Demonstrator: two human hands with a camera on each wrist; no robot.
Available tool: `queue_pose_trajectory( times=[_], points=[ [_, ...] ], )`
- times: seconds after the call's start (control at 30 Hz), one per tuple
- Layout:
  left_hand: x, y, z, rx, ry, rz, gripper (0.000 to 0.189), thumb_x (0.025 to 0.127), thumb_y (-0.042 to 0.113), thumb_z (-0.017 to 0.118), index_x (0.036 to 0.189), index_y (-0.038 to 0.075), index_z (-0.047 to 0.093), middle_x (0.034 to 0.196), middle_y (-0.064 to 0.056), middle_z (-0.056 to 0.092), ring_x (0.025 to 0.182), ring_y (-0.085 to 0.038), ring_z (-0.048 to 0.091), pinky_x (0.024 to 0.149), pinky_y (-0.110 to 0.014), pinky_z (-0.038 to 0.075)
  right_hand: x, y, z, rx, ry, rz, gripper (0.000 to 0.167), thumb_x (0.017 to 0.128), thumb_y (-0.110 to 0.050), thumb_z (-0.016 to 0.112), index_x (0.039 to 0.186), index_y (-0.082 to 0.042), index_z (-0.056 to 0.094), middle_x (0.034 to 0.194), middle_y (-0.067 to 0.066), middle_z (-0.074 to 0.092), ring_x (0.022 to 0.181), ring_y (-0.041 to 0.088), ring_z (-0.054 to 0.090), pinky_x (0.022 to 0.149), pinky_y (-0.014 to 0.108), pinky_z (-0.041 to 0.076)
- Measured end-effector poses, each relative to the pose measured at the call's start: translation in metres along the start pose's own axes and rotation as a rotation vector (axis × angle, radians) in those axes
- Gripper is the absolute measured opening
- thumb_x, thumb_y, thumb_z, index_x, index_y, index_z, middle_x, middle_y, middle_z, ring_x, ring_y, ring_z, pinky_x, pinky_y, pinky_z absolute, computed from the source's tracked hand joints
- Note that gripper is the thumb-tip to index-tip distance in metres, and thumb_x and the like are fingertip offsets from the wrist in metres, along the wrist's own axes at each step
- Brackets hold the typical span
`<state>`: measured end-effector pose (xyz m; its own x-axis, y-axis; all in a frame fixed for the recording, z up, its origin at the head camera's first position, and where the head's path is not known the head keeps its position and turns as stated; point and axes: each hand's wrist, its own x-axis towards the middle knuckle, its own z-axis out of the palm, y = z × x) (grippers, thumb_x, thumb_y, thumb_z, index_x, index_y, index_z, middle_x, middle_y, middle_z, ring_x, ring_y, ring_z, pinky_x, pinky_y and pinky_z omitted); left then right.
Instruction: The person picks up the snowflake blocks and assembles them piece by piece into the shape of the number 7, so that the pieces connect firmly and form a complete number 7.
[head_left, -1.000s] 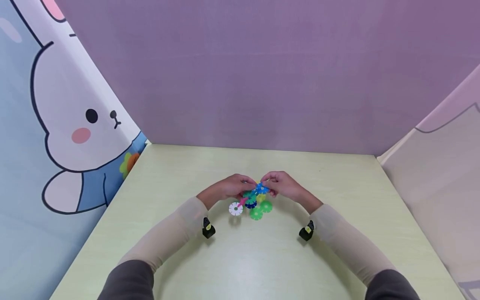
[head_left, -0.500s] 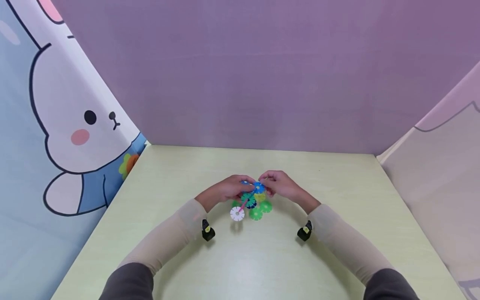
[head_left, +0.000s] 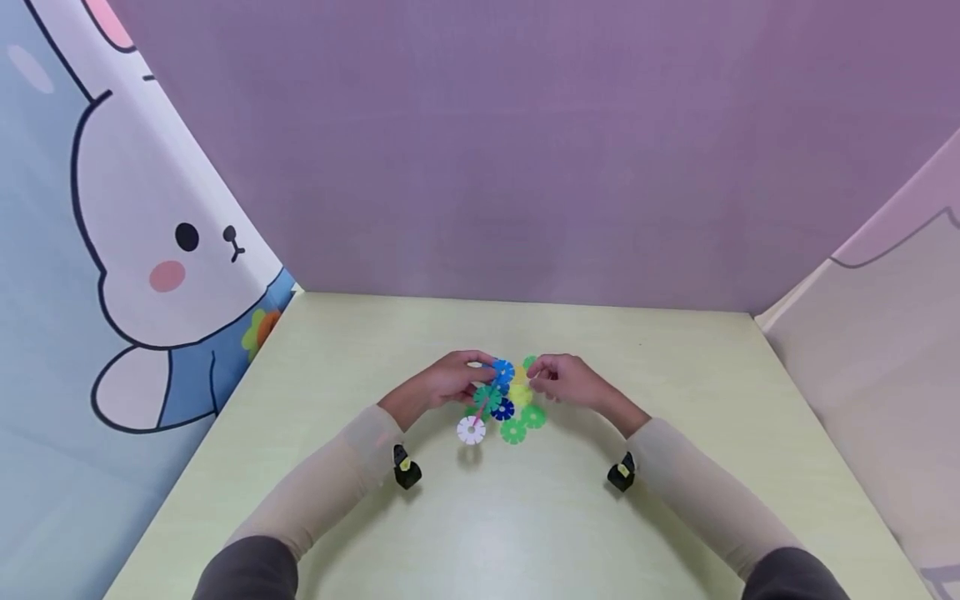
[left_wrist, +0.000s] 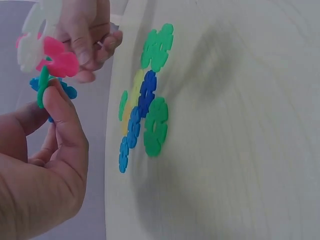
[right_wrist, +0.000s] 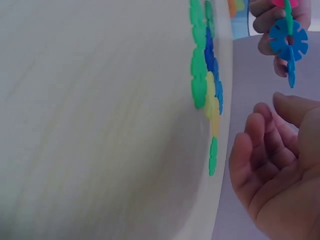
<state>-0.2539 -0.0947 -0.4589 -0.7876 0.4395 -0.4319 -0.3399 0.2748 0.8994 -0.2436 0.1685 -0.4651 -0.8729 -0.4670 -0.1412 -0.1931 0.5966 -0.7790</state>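
My left hand [head_left: 453,377] pinches a joined string of notched plastic snowflake discs, held up above the table. A white disc [left_wrist: 29,47] ends the string, followed by a pink disc [left_wrist: 62,62] and a green disc [left_wrist: 43,89] under my thumb. Beyond these come a blue disc [right_wrist: 278,41] and another blue disc [right_wrist: 291,70] set edge-on to it. My right hand [head_left: 566,379] is just right of the string, holding nothing. In the right wrist view its thumb stands apart from the loosely bent fingers.
Loose discs lie flat on the pale table [head_left: 480,525] beneath the hands: several green discs [head_left: 513,432], a dark blue disc [left_wrist: 147,94], yellow discs [head_left: 520,395] and blue discs [left_wrist: 133,127]. A purple backdrop [head_left: 510,167] rises behind the table.
My right hand has come away from the blue disc and moved slightly right. My left hand has drawn the string left and turned it, uncovering more discs on the table.
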Motion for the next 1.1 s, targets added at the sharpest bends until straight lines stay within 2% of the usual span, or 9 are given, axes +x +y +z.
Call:
queue_pose_trajectory(
  times=[0.13, 0.27, 0.57, 0.7, 0.9, 1.1],
  points=[
    [-0.004, -0.002, -0.002, -0.003, 0.012, -0.002, 0.035, 0.103, 0.025, 0.062, 0.136, 0.012, 0.058, 0.11, -0.008, 0.069, 0.065, -0.014, 0.059, 0.056, -0.024, 0.054, -0.005, 0.005, 0.003, -0.114, -0.013, -0.045, 0.021, 0.099, -0.021, 0.067, 0.114, -0.008, 0.069, 0.092, 0.003, 0.07, 0.079, 0.013, 0.062, 0.07, 0.026, 0.055],
    [-0.006, -0.004, -0.006, -0.011, 0.017, -0.004, 0.034, 0.104, 0.023, 0.061, 0.135, 0.011, 0.057, 0.111, -0.009, 0.068, 0.064, -0.014, 0.058, 0.058, -0.024, 0.054, -0.012, 0.007, 0.006, -0.162, -0.042, -0.07, 0.022, 0.095, -0.021, 0.071, 0.111, -0.007, 0.07, 0.09, -0.001, 0.069, 0.082, 0.012, 0.061, 0.074, 0.025, 0.054],
    [-0.01, -0.011, -0.013, -0.006, 0.042, -0.031, 0.034, 0.104, 0.024, 0.061, 0.136, 0.014, 0.056, 0.117, -0.011, 0.067, 0.068, -0.016, 0.059, 0.06, -0.024, 0.055, -0.021, 0.011, 0.023, -0.265, -0.081, -0.021, 0.031, 0.088, -0.023, 0.081, 0.114, -0.01, 0.071, 0.089, -0.006, 0.067, 0.081, 0.01, 0.058, 0.078, 0.027, 0.054],
    [-0.012, -0.013, -0.014, 0.002, 0.044, -0.036, 0.038, 0.104, 0.023, 0.061, 0.14, 0.016, 0.055, 0.119, -0.011, 0.066, 0.069, -0.017, 0.059, 0.06, -0.024, 0.055, -0.023, 0.009, 0.029, -0.291, -0.074, -0.015, 0.036, 0.085, -0.022, 0.083, 0.116, -0.009, 0.071, 0.091, -0.006, 0.066, 0.084, 0.011, 0.058, 0.081, 0.029, 0.054],
    [-0.015, -0.016, -0.015, 0.006, 0.039, -0.039, 0.041, 0.105, 0.022, 0.058, 0.145, 0.017, 0.052, 0.119, -0.011, 0.066, 0.068, -0.018, 0.058, 0.058, -0.022, 0.054, -0.024, 0.008, 0.034, -0.317, -0.073, -0.017, 0.036, 0.085, -0.019, 0.083, 0.117, -0.008, 0.071, 0.089, -0.006, 0.063, 0.083, 0.011, 0.055, 0.079, 0.029, 0.052],
    [-0.018, -0.017, -0.012, 0.01, 0.041, -0.042, 0.043, 0.104, 0.021, 0.059, 0.146, 0.016, 0.051, 0.119, -0.011, 0.066, 0.063, -0.014, 0.057, 0.057, -0.022, 0.053, -0.025, 0.01, 0.037, -0.308, -0.06, -0.005, 0.032, 0.083, -0.018, 0.085, 0.11, -0.011, 0.069, 0.092, -0.005, 0.063, 0.085, 0.012, 0.056, 0.08, 0.029, 0.052]
  ],
)
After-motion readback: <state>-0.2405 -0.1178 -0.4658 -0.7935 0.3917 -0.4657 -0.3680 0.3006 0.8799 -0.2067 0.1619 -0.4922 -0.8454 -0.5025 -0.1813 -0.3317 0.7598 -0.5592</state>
